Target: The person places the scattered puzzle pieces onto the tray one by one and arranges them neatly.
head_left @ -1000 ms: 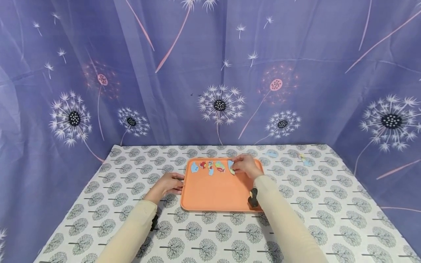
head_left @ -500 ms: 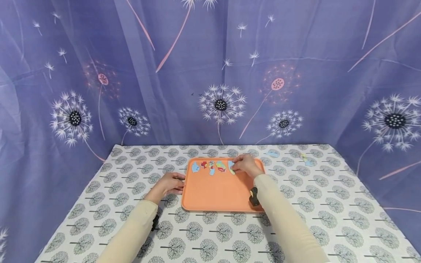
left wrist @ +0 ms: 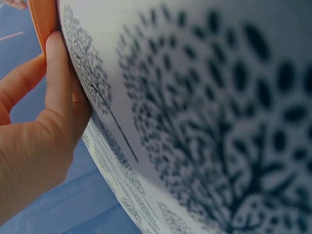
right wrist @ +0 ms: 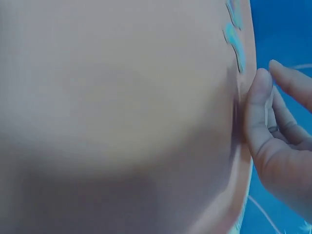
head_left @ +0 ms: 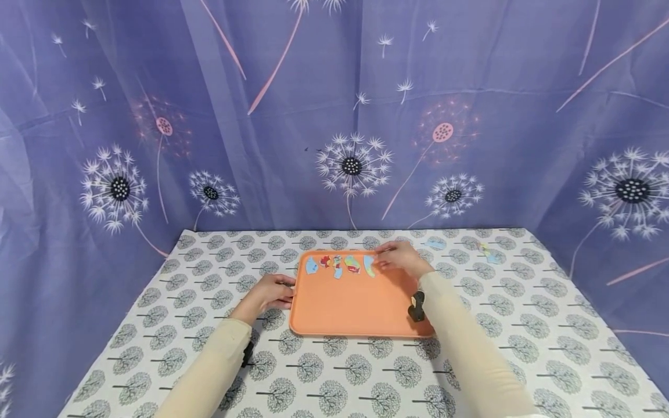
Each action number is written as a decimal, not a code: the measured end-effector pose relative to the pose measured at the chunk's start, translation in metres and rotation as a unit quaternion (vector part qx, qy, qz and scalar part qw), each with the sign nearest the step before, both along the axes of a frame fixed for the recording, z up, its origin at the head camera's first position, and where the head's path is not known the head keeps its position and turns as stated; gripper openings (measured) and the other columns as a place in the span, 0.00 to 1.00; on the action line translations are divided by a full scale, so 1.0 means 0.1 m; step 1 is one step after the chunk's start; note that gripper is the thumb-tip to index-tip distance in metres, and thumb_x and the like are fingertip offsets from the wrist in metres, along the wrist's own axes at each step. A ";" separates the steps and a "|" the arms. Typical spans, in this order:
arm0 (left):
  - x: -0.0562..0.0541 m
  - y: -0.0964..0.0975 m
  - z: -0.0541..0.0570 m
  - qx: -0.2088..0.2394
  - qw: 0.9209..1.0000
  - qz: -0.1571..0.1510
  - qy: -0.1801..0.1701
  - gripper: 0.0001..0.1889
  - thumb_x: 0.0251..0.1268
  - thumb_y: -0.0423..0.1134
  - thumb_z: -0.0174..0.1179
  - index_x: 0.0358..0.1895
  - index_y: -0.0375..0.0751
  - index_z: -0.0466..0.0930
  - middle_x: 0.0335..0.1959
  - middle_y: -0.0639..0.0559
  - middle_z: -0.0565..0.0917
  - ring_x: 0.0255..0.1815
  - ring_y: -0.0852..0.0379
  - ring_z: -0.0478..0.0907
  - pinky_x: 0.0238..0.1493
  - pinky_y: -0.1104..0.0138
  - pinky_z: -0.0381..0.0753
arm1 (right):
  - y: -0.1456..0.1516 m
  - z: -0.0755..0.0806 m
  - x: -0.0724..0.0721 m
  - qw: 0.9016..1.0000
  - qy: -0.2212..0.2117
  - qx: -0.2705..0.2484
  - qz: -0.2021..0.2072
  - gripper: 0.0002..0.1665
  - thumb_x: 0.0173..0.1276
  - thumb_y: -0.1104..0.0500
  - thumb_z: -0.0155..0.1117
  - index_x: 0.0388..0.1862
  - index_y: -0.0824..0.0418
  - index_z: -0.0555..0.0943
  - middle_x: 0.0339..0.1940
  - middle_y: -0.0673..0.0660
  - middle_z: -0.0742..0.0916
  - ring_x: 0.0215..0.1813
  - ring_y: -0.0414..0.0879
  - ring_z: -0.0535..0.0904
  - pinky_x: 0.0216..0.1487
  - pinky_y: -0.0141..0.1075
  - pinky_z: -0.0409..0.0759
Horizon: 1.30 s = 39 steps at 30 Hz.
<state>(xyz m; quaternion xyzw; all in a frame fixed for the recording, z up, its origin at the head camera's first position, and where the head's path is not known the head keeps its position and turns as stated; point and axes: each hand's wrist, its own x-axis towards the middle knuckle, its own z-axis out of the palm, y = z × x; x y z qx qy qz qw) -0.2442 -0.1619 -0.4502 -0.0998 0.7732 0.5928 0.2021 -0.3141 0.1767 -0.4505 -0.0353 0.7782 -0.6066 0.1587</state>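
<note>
An orange tray [head_left: 355, 305] lies on the table, with several small printed puzzle pieces in a row along its far side. From left to right I see a blue piece [head_left: 312, 266], a red piece [head_left: 326, 262], a mixed-colour piece [head_left: 337, 267], a green and red piece [head_left: 352, 265] and a blue-green piece [head_left: 369, 266]. My left hand [head_left: 269, 293] touches the tray's left rim with fairly straight fingers and thumb. Just right of the blue-green piece, my right hand [head_left: 401, 257] hovers by the far rim, fingers loosely bent, holding nothing.
Beyond the tray's far right corner, a blue piece [head_left: 435, 244] and a yellow and blue piece [head_left: 488, 253] lie on the tree-patterned tablecloth [head_left: 334, 389]. A purple dandelion curtain [head_left: 272, 145] stands behind the table.
My right hand has let go of the blue-green piece and moved a little to the right. That piece now shows fully on the tray. The left hand stays at the rim.
</note>
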 end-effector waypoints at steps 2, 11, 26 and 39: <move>0.00 0.00 0.00 -0.001 1.000 -0.002 0.000 0.20 0.61 0.24 0.60 0.57 0.27 0.73 0.32 0.38 0.84 0.26 0.55 0.83 0.33 0.65 0.89 | 0.08 0.02 -0.02 1.000 0.011 0.001 0.001 0.23 0.67 0.69 0.60 0.58 0.77 0.72 0.47 0.70 0.84 0.40 0.51 0.83 0.48 0.40 0.86; -0.03 0.03 -0.01 -0.004 1.000 0.001 -0.002 0.19 0.61 0.23 0.59 0.56 0.29 0.75 0.32 0.39 0.84 0.27 0.54 0.83 0.33 0.65 0.89 | 0.52 0.16 -0.06 0.996 0.083 0.017 -0.036 0.24 0.68 0.67 0.59 0.60 0.77 0.71 0.55 0.74 0.79 0.51 0.63 0.80 0.60 0.50 0.79; -0.01 0.06 0.01 -0.003 1.000 0.005 0.003 0.19 0.60 0.24 0.60 0.56 0.29 0.75 0.31 0.38 0.84 0.26 0.54 0.83 0.32 0.66 0.88 | 1.11 0.05 -0.06 0.986 0.115 0.066 -0.100 0.28 0.73 0.63 0.55 0.69 0.70 0.65 0.65 0.70 0.73 0.63 0.62 0.71 0.66 0.45 0.74; 0.00 0.02 -0.01 -0.022 1.000 0.006 0.005 0.18 0.61 0.24 0.60 0.56 0.29 0.75 0.31 0.39 0.84 0.24 0.54 0.82 0.30 0.66 0.88 | 1.26 -0.11 0.00 0.979 0.088 0.095 -0.159 0.26 0.72 0.67 0.53 0.68 0.71 0.67 0.65 0.71 0.73 0.61 0.55 0.73 0.67 0.47 0.72</move>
